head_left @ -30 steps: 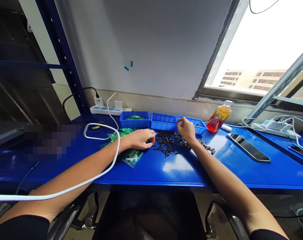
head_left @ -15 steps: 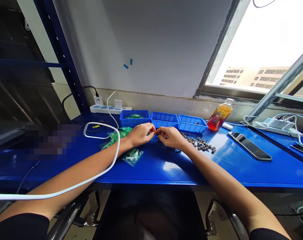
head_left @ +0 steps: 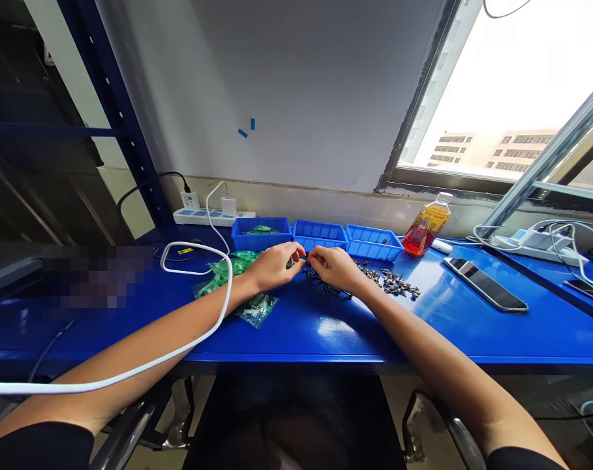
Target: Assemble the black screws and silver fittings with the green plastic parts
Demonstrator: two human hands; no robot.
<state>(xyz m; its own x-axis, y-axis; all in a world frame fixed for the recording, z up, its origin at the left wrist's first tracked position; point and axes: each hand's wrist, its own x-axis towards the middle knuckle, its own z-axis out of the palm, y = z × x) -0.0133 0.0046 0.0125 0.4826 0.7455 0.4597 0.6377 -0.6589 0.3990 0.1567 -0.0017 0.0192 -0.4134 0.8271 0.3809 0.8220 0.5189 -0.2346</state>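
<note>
My left hand (head_left: 277, 266) and my right hand (head_left: 337, 267) meet fingertip to fingertip low over the table. Both are closed in a pinch, with a small part between them that is too small and covered to name. Beneath and beside my right hand lies a loose pile of small dark, brass-toned metal parts (head_left: 396, 284), shaped like screws. Clear bags of green parts (head_left: 218, 274) lie partly behind my left hand and wrist. Another clear bag with pale green pieces (head_left: 258, 309) rests below that wrist.
Three blue bins (head_left: 320, 235) line the wall; the left one holds green pieces (head_left: 261, 230). A drink bottle (head_left: 427, 225) and a phone (head_left: 485, 284) are at right. Behind stands a power strip (head_left: 208, 217). A white cable (head_left: 179, 352) loops across my left forearm.
The fingers of my right hand have shifted slightly at the pinch, and the small part between the hands shows less dark. The whole view has moved slightly.
</note>
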